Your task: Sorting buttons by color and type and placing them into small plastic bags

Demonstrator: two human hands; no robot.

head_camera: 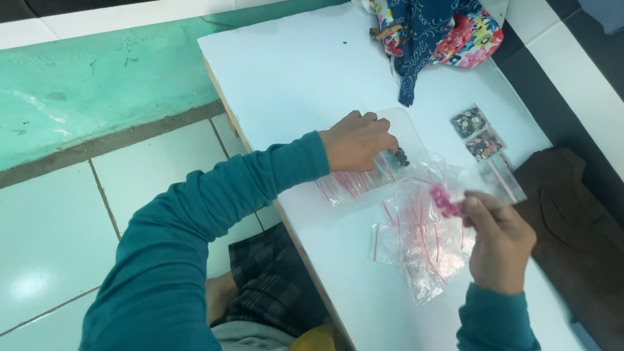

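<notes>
Now the right hand pinches a clear bag of pink beads, left hand clutching dark beads

A clear plastic pouch with a red zip strip and dark round beads inside lies flat on the white worktop, near its left edge, atop a loose heap of empty clear zip pouches with red strips spreading toward the near edge. A small clear pouch of pink beads is raised just above that heap, tilted.
</notes>
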